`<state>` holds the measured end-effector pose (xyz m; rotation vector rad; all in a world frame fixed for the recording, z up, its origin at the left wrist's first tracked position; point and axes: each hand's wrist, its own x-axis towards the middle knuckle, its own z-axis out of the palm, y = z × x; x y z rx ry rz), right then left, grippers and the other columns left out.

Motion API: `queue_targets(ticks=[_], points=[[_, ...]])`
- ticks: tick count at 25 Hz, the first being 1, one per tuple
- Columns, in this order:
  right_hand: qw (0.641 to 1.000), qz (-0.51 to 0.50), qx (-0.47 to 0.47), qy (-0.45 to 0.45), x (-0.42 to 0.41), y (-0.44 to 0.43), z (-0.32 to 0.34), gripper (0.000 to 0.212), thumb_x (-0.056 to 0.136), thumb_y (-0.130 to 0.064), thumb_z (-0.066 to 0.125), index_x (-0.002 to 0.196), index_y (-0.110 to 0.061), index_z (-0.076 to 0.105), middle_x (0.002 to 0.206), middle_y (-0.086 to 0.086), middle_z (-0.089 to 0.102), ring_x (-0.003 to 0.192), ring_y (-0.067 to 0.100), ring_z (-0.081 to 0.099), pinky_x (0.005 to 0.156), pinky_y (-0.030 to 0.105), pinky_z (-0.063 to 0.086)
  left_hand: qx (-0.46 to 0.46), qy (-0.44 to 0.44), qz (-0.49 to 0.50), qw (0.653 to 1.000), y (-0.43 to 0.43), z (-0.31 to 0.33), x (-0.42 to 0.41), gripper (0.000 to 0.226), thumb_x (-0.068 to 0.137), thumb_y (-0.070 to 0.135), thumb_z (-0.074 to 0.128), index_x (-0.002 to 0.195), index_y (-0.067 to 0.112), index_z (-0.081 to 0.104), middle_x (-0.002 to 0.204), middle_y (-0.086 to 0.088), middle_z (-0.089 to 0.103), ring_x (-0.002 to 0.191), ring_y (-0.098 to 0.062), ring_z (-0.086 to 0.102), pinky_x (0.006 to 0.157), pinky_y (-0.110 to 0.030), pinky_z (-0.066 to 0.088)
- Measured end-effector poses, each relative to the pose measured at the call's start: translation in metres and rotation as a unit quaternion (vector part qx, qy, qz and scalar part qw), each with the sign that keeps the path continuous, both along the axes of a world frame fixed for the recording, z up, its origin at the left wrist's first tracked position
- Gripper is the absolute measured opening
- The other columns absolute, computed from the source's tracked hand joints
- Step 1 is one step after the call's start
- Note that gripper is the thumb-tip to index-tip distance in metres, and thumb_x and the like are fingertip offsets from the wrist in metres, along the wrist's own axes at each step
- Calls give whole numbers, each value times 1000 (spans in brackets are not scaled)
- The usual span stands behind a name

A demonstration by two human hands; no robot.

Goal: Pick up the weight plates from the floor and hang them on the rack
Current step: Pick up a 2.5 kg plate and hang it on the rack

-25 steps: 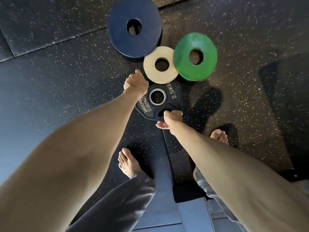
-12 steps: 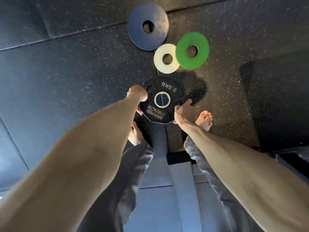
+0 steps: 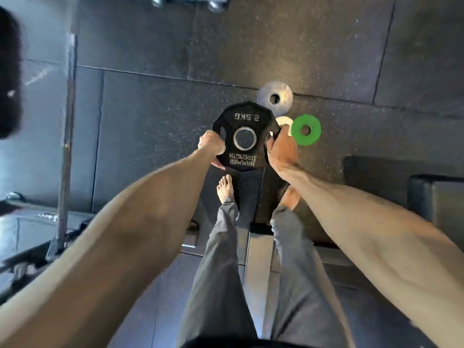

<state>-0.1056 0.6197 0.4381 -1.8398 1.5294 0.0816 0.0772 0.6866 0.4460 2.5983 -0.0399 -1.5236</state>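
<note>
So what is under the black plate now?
The black plate, held by left hand and right hand, hides part of the white plate, the grey plate's edge and some floor.

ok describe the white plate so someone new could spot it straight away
Start at the black plate held in both hands in mid-frame. Three smaller discs lie on the dark floor past its right edge. The white plate is the smallest and palest, mostly hidden, wedged between the grey plate above and the green plate to its right.
</note>
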Motion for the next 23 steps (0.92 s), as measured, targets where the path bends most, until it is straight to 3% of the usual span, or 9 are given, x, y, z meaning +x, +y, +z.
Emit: queue_targets(ticks=[2,5,9,11,13,14,16,19,23], points=[[998,62,-28,2,18,-2,41,43,100,-24,45,133,3,39,109,28,64,99,46,61,70,45,41,-20,-4,73,997,19,57,7,17,98,19,54,100,3,48,107,-20,68,83,-44,72,63,-51,61],[990,127,-43,-48,52,10,97,41,97,-35,45,122,-3,41,103,25,65,93,46,63,68,45,45,-71,-16,196,978,73,119,19,38,91,19,64,122,5,49,115,-9,71,98,-34,71,81,-42,61],[962,250,-24,-107,103,59,155,37,99,-28,52,124,-1,42,112,26,64,102,44,62,74,41,43,-106,-42,325,939,167,159,17,48,77,27,76,118,7,60,112,-9,74,104,-26,71,89,-34,58],[938,318,-23,-132,129,94,182,35,100,-28,51,121,-1,44,112,26,65,102,46,62,71,40,40,-122,-108,372,914,211,186,10,43,88,37,68,114,3,60,108,-13,73,105,-28,70,74,-26,60],[901,401,-22,-164,155,143,204,36,100,-30,51,119,1,45,109,27,66,100,47,63,70,42,42,-140,-168,421,880,264,211,-1,38,98,43,54,104,5,58,103,-18,71,101,-34,71,60,-26,57],[887,427,-18,-176,166,165,213,37,100,-31,52,118,1,45,107,27,66,98,46,63,70,42,44,-144,-190,443,864,290,221,-5,34,99,40,53,102,7,59,104,-18,70,101,-35,70,61,-30,58],[849,487,4,-207,179,226,233,36,100,-31,54,115,0,47,103,26,67,93,45,66,69,42,46,-117,-228,485,836,355,237,-23,28,96,28,58,109,5,64,116,-18,69,110,-35,66,82,-35,57],[789,561,63,-240,182,322,263,28,98,-31,57,106,-6,46,98,17,68,87,37,68,67,36,48,-85,-258,578,770,448,250,-65,33,90,18,64,120,4,64,125,-14,67,116,-30,62,94,-34,48],[720,627,134,-266,167,452,294,24,95,-26,63,106,-8,51,94,4,64,89,27,63,71,29,40,-74,-337,687,640,552,266,-130,30,91,18,65,117,4,66,118,-14,70,111,-30,65,82,-28,49]])
